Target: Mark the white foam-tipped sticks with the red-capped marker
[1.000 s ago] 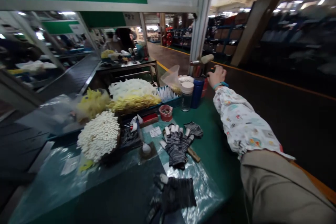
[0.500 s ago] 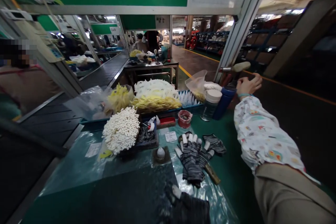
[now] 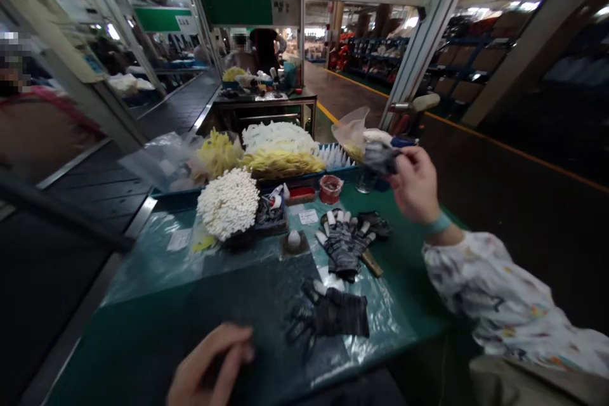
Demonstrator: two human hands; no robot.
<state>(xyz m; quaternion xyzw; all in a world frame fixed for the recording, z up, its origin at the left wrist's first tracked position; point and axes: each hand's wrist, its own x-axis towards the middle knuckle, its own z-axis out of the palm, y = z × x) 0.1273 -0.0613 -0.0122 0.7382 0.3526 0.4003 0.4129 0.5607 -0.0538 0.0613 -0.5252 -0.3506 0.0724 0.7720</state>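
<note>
My right hand is raised over the far right of the bench, fingers pinched on a blurred, crumpled grey thing that looks like a knitted glove. It partly hides the clear bottle behind. My left hand is low at the near edge, fingers loosely curled and apart, with nothing visible in them. To its right a dark knitted glove lies flat. Farther back rests a grey striped glove with white fingertips, on top of a wooden-looking handle and beside more dark fabric.
White-tipped sticks are bundled at the left, by a small dark tray. Behind them stand yellow and white strips and a red tub. A metal post rises at the right; a conveyor runs along the left.
My right hand has come back left from beside the post and now holds the grey glove-like thing. My left hand has come into view. The camera view has tilted downward.
</note>
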